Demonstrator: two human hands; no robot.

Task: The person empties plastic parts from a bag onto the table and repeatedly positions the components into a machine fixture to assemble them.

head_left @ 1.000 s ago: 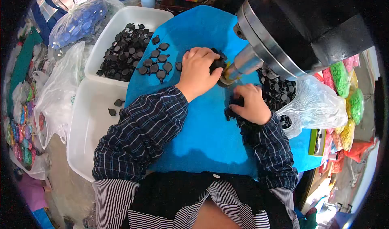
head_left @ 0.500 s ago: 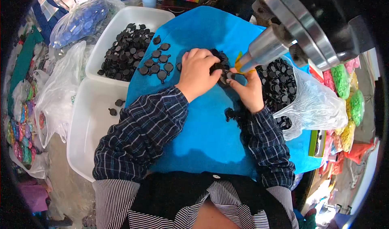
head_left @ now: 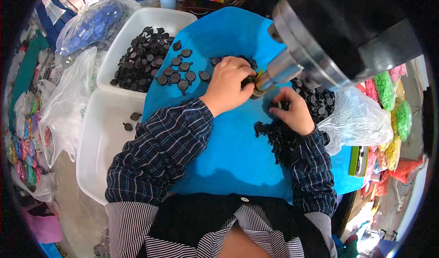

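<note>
My left hand [head_left: 228, 85] is closed on a small black round cap-like piece [head_left: 248, 81], under the metal tip [head_left: 274, 73] of a machine. Its fingers and thumb almost touch the tip and cover part of the piece. To the right of the tip, my right hand [head_left: 296, 111] has its thumb and fingers curled together. A dark piece [head_left: 284, 105] shows between them, mostly hidden. Below this hand lies a cluster of black pieces [head_left: 280, 141]. Several flat black pieces with small tabs [head_left: 175, 78] lie to the left of my left hand.
On the left stand a white bin [head_left: 101, 73] of black pieces and a second white bin [head_left: 91, 166] with a few. The blue sheet [head_left: 219, 157] covers the table. A clear plastic bag [head_left: 361, 121] and a black heap [head_left: 322, 100] lie right. The machine head [head_left: 315, 43] overhangs.
The machine head has come down and left, its tip now beside my left fingers. My right hand has drawn away from the left, rightward and toward me. My left hand has barely moved.
</note>
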